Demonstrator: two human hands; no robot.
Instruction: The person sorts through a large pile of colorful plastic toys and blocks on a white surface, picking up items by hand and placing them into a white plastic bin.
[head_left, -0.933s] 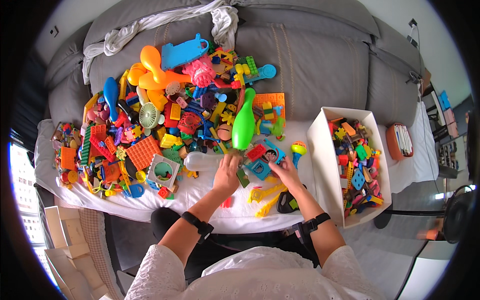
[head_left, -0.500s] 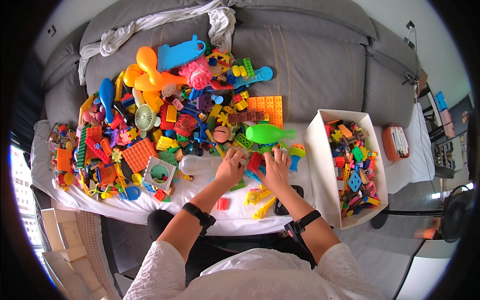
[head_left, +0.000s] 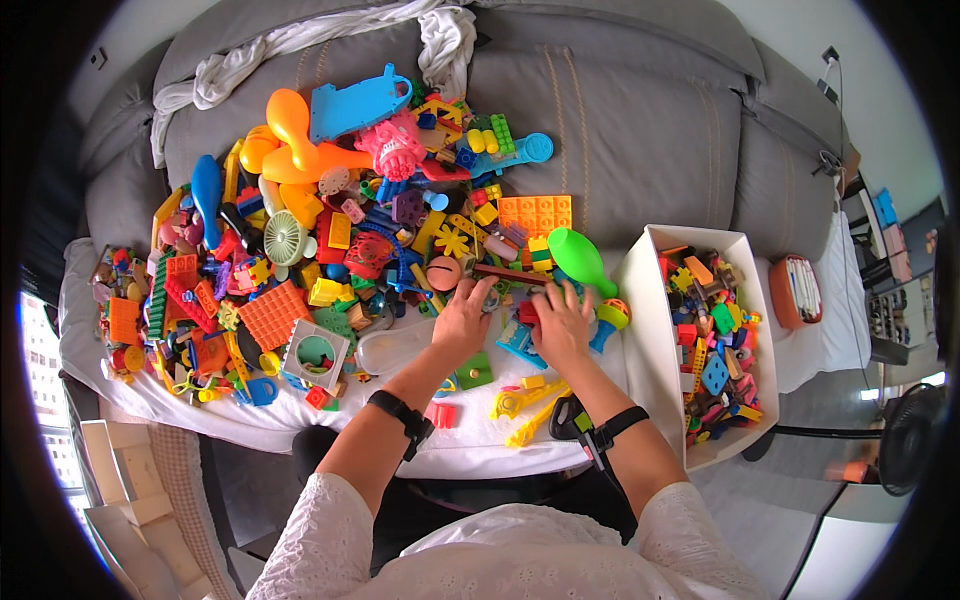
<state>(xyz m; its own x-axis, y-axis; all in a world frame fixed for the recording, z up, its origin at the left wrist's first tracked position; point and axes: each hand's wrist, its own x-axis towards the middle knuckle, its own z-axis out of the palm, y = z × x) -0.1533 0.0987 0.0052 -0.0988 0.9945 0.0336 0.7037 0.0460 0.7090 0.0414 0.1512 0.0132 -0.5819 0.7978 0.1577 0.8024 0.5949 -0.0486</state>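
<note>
A long brown toy brick strip spans the gap between my hands, seen nearly edge-on. My left hand is closed at its left end. At the other end my right hand has its curled fingers on the strip, with a red block against its thumb side. Below lies a light blue toy piece. A green bowling pin leans diagonally beyond my right hand, above a yellow-and-blue rattle-like toy. By my left wrist lies a clear plastic bottle-shaped piece; a green square piece is near it.
A big mixed toy pile covers the left of the white sheet, against the grey sofa back. At right stands a white box full of small blocks. Yellow toy pieces lie near the front edge. A fan stands far right.
The brown brick strip has come down from beside the orange plate to between my hands. The green bowling pin has swung from lying level to a diagonal. My right hand has shifted slightly right.
</note>
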